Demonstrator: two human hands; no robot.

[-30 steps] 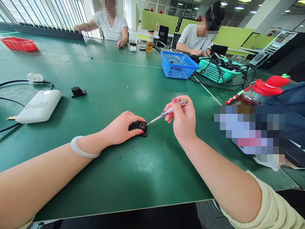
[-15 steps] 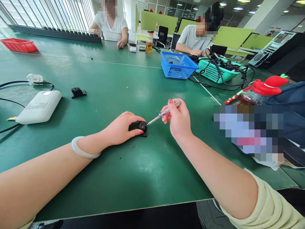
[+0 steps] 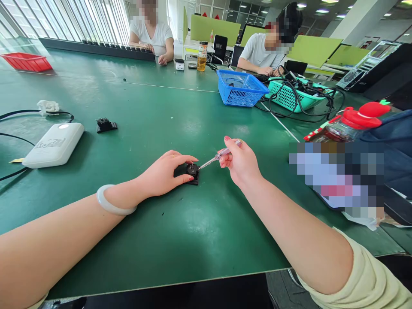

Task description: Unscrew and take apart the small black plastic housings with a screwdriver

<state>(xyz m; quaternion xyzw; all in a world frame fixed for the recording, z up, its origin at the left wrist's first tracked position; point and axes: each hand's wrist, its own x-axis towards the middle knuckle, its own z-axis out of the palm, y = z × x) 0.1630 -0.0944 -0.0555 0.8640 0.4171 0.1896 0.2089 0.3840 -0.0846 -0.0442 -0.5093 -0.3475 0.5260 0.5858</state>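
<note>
My left hand (image 3: 167, 173) rests on the green table with thumb and forefinger closed around a small black plastic part (image 3: 192, 171), which has a round piece on top. In my right hand (image 3: 240, 161) is a slim screwdriver (image 3: 212, 160) with a clear handle, held at a slant between thumb and fingers. Its tip meets the right edge of the black part; whether it sits in a slot is too small to tell. Farther left on the table lies another black part (image 3: 106, 125) with a bristly-looking top, touched by neither hand.
A white power bank (image 3: 54, 145) with cables is at the left. Beyond stand a red tray (image 3: 27, 62), a blue basket (image 3: 241, 88) and a green basket (image 3: 289, 96) heaped with black cables. A red-lidded jar (image 3: 347, 124) is at the right. Two people sit across the table.
My right hand has shifted slightly and the screwdriver lies at a lower slant, its tip still at the black part. My left hand keeps its place. Across the table, a person's arm has moved right.
</note>
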